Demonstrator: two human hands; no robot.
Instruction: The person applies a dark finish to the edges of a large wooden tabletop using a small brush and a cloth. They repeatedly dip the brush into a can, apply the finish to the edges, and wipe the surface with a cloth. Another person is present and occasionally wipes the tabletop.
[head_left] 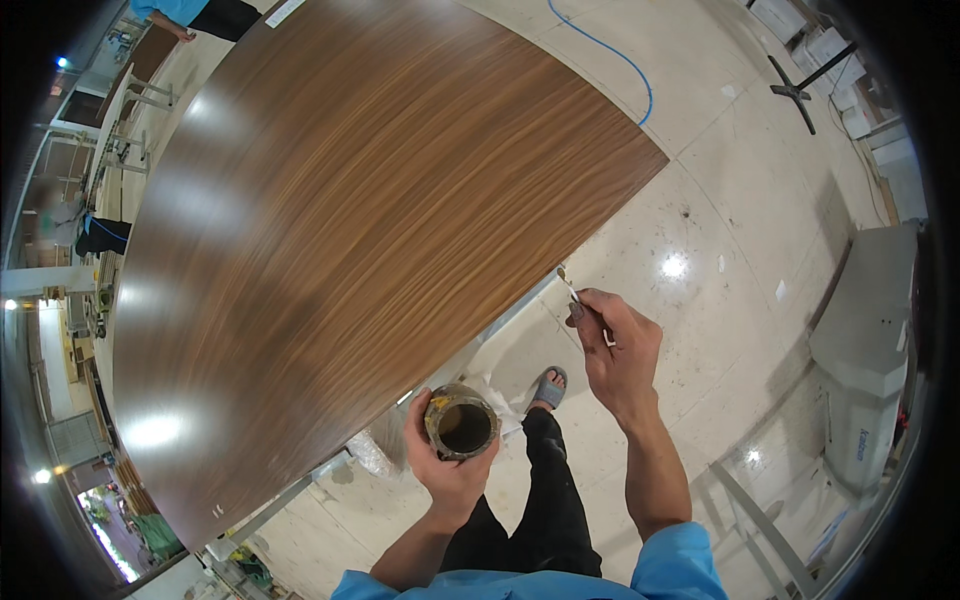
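My left hand [446, 475] is wrapped round a stained open jar [462, 424] with dark liquid in it and yellowish smears on its rim. It is held beside the near edge of a large wood-grain board [380, 210]. Between the thumb and fingers of my right hand [620, 345] is a small thin brush [569, 285], light along its handle and brownish at the tip. That tip is right by the board's edge; whether it touches cannot be made out. Dark smudges mark my right fingertips.
Crumpled clear plastic wrap [374, 455] hangs under the board's edge. A blue hose [630, 62] runs over the tiled floor by the far corner. At the right are a large grey machine [868, 350] and a black stand [792, 92]. A person [200, 15] stands past the board's far left.
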